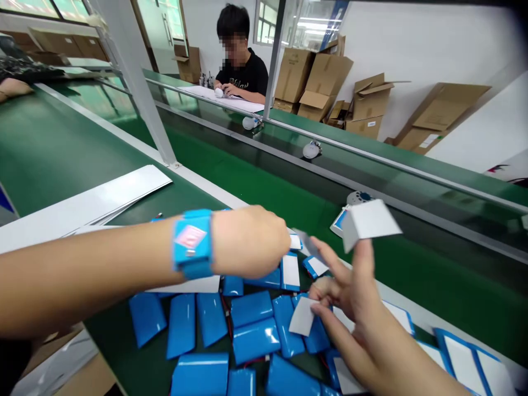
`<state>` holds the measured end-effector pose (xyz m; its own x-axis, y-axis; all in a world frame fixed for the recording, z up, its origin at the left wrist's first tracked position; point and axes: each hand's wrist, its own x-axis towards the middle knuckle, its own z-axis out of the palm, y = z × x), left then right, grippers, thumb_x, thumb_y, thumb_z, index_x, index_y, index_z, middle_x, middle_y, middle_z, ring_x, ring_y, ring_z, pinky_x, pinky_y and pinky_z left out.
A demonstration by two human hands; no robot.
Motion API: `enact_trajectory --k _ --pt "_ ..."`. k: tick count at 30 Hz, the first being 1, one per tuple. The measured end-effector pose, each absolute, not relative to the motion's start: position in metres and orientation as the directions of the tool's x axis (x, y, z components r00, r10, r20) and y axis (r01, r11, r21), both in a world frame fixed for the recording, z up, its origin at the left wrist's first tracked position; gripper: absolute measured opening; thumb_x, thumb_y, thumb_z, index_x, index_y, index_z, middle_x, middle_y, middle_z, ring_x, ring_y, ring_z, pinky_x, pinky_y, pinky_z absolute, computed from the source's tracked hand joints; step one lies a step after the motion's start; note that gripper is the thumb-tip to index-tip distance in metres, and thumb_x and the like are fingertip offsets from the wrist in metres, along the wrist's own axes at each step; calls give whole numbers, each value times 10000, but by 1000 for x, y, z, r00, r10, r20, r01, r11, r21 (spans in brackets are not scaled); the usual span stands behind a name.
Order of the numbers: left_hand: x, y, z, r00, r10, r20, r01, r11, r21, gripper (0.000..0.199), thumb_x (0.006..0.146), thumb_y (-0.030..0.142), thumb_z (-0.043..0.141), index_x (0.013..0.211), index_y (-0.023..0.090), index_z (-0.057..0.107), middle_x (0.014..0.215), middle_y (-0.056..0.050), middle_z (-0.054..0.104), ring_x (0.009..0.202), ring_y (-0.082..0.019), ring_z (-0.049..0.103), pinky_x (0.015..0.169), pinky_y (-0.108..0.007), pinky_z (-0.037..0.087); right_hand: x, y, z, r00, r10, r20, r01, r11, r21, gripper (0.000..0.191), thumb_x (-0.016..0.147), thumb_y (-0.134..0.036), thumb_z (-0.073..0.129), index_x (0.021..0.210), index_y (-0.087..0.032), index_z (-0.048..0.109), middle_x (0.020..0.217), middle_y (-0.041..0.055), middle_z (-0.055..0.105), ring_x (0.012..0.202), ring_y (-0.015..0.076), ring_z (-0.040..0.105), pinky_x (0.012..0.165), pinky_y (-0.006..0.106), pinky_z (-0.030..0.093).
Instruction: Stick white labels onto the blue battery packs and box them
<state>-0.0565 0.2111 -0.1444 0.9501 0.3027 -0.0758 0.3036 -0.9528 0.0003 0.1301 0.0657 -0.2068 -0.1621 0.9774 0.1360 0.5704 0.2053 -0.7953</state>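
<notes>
The left hand (249, 242) is closed into a fist, its contents hidden, above blue foil-wrapped battery packs (254, 341) on a green conveyor belt (124, 352). The right hand (350, 308) is held open, with a folded white card (369, 220) resting on 1 fingertip and a white paper tab (303, 316) touched by another.

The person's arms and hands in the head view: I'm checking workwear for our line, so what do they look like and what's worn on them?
The left forearm is bare, with no sleeve in view, and wears a wide bright blue wristband with a pink and white diamond-shaped badge. The left hand and right hand wear no gloves.
</notes>
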Motion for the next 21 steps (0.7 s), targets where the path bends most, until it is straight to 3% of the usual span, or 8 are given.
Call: enact_trajectory --k 3,6,9,12,15,18,21 --pt "-96 180 -125 921 366 -130 355 -929 -103 238 897 230 598 671 188 663 646 -47 632 613 -217 587 606 -346 466 130 70 -210 -327 943 59 650 270 -710 827 995 -215 372 1546 -389 -220 1601 134 327 867 158 635 806 375 600" --pt "-121 134 -138 895 446 -6 443 -888 121 236 979 262 506 811 215 666 763 -22 640 698 -192 581 666 -330 475 131 75 -208 -404 915 8 692 311 -651 819 985 -226 360 1555 -363 -212 1545 126 415 949 190 653 847 404 601" --pt "-123 94 -169 853 520 52 475 -813 337 215 1014 231 450 1022 243 665 931 2 675 827 -175 603 777 -319 504 131 78 -207 -443 897 -6 713 348 -608 810 986 -249 348 1555 -348 -220 1536 141 425 916 201 677 802 409 622" --pt "-109 76 -198 827 557 79 493 -786 372 287 1025 296 462 1282 258 585 1069 -3 667 937 -201 605 840 -366 526 130 80 -211 -473 881 -3 708 378 -596 822 979 -230 364 1562 -333 -205 1563 167 384 853 188 698 773 398 636" --pt "-96 77 -215 843 535 61 489 -808 330 392 1007 388 512 1368 236 532 1125 -31 634 971 -239 584 825 -422 543 126 81 -222 -505 861 57 717 456 -528 866 950 -133 403 1576 -305 -170 1600 177 322 1013 232 697 821 403 631" --pt "-92 85 -222 862 499 90 456 -839 296 386 996 400 531 1313 185 574 1133 -55 624 1013 -253 571 867 -444 543 125 79 -226 -610 773 177 719 633 -287 856 924 -28 406 1600 -256 -66 1585 203 338 1230 303 611 957 500 577" --pt "-93 89 -222 851 506 144 455 -845 281 395 972 369 557 1300 150 587 1230 -97 609 1106 -284 556 967 -474 519 131 76 -211 -703 645 299 686 726 45 803 929 3 368 1604 -301 59 1444 167 542 1276 422 552 977 836 362"
